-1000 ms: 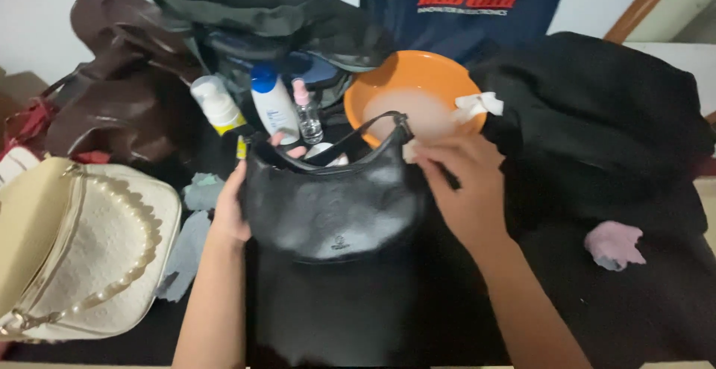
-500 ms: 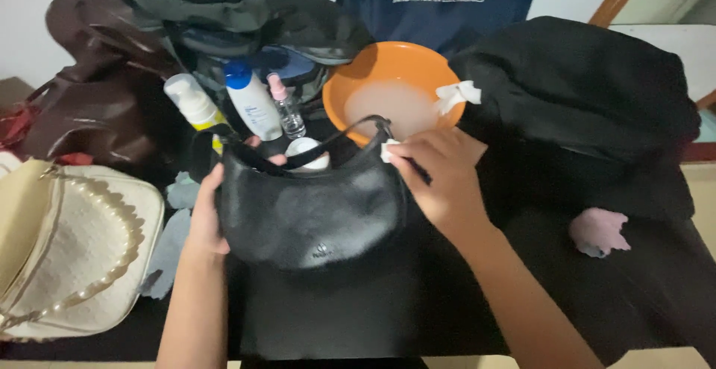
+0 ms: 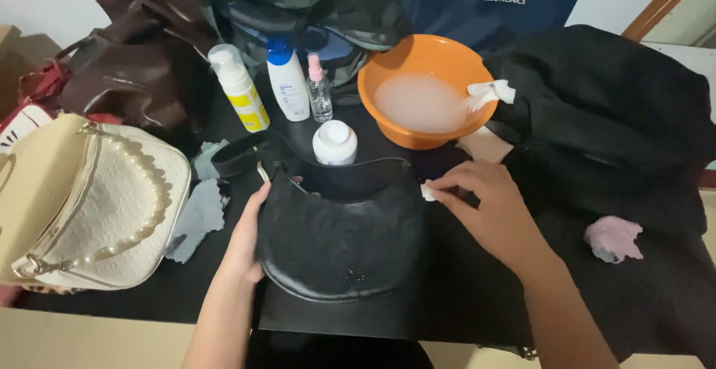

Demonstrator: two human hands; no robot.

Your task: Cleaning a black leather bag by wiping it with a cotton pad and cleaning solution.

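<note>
**Wiping the black bag's right edge**

Your left hand (image 3: pixel 246 238) is clamped on the left side of the black bag (image 3: pixel 339 238), thumb tucked over the rim, holding it flat on the table (image 3: pixel 462 294), near the front edge and about midway along it. Your right hand (image 3: pixel 488 209) pinches a small white wipe (image 3: pixel 428 191) between thumb and fingertips, pressed at the bag's upper right corner.

Keep the left grip firm so the bag does not slide under the wipe. Judging by the dull sheen on the leather, short, light strokes along the curved edge would serve better than hard rubbing; fold the wipe once it looks soiled.

Mind the room behind. The orange bowl (image 3: pixel 425 89) of cloudy liquid sits just beyond your right hand, and a white jar (image 3: pixel 334 142) stands touching or nearly touching the bag's top rim, with three bottles (image 3: pixel 287 78) behind it. Sweep sideways, not forward, or you may knock them.

The cream bag (image 3: pixel 82 205) fills the left edge, and a black garment (image 3: pixel 611 115) the right back corner. Open table lies to the right of the bag, towards the pink cloth (image 3: pixel 613 236), and along the front edge.
</note>
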